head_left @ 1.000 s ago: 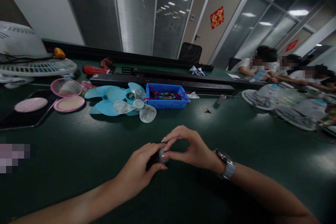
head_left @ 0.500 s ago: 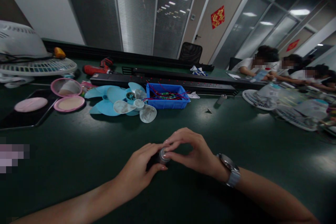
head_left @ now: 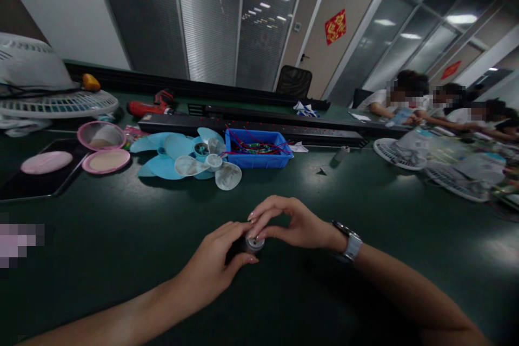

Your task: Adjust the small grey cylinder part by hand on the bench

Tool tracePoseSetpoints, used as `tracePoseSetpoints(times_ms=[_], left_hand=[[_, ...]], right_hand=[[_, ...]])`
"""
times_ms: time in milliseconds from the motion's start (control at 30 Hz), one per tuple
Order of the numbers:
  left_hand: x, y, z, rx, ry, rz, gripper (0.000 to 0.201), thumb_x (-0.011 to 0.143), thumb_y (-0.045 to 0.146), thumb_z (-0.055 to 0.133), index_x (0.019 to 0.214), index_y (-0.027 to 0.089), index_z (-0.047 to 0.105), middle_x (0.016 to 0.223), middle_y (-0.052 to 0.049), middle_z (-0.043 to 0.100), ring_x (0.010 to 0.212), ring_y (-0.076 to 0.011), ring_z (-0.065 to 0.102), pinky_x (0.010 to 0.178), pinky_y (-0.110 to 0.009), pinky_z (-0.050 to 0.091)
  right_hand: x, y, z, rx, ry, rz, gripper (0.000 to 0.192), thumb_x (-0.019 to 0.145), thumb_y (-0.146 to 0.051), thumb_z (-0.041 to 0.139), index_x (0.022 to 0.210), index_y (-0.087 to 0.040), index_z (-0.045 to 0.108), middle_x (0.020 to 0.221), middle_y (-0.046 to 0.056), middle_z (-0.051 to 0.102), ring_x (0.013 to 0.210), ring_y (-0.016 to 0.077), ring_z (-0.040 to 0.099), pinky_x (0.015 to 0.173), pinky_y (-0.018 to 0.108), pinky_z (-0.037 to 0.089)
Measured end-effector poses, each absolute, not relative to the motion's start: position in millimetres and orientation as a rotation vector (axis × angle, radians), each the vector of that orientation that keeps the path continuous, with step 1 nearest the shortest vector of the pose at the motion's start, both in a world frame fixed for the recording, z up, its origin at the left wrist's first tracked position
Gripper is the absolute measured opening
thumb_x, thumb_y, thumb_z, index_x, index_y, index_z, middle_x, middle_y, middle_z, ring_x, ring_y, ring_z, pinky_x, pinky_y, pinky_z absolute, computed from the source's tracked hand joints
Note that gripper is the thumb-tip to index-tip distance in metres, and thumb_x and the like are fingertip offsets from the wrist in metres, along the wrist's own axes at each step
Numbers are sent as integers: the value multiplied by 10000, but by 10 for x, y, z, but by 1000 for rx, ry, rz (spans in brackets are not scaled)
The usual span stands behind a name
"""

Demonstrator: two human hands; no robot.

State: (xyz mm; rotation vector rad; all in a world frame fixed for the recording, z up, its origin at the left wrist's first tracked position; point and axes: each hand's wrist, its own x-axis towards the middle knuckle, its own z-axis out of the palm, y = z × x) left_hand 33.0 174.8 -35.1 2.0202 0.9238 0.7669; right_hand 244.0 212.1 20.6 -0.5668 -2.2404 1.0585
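Observation:
A small silver metal cylinder [head_left: 255, 243] stands upright on the dark green tabletop between my hands, its round top facing up with a dark spot at the centre. My left hand [head_left: 221, 251] is closed around its left side, thumb in front and fingers behind. From the right, my right hand [head_left: 290, 224] has thumb and fingertips bent down onto the top of the cylinder. Its fingers partly cover that top, so anything tiny between them is hidden. On my right wrist is a watch [head_left: 349, 240].
Blue fan blades [head_left: 174, 154] and a blue bin [head_left: 259, 157] of wires lie ahead. A similar cylinder [head_left: 343, 153] stands right of them. A red drill [head_left: 150, 105], pink compact [head_left: 106, 161] and white fan [head_left: 36, 75] are left. Several people [head_left: 405, 100] sit at the far right.
My right hand has shifted slightly left, and its fingertips have moved over the cylinder's top, uncovering the dark spot at the centre. My left hand stays in place.

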Motion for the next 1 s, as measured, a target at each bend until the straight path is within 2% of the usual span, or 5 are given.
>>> tracePoseSetpoints(times_ms=[133,267,533,833,1000], left_hand=[[323,1742,-361,2019,922,764,225,845,171,664,1066,181,626,985,-54,654,923,-228,618,815,-361,490],[315,1746,-380,2019,905,786,277,837,149,669,1104,201,616,1003,-45,661,931,-222,618,830,-360,490],[323,1751,-393,2015,903,806,288,842,137,660,1118,202,610,1036,-48,665,957,-221,625,838,-354,493],[318,1747,-388,2034,911,797,269,843,156,670,1102,204,615,1010,-41,663,931,-214,623,817,-341,488],[312,1746,-400,2051,912,814,264,834,148,676,1086,197,613,979,-36,657,896,-208,620,787,-330,483]], right_hand=[[2467,2199,175,-558,-2227,1262,281,814,-148,724,1089,-172,668,1021,45,726,994,156,681,953,346,509],[2495,2175,162,-606,-2259,1188,391,785,-198,759,1162,-214,656,1115,52,674,1054,171,631,948,364,502],[2474,2093,169,-696,-2441,1014,286,843,-224,708,1122,-285,699,1260,51,566,1199,184,519,1045,399,399],[2439,2061,114,-715,-2316,1115,198,821,-209,731,1016,-245,719,1163,46,618,1186,186,542,1033,402,409],[2455,2092,159,-692,-2358,1102,192,827,-223,725,1018,-233,719,1185,52,616,1159,183,558,1025,394,411]])
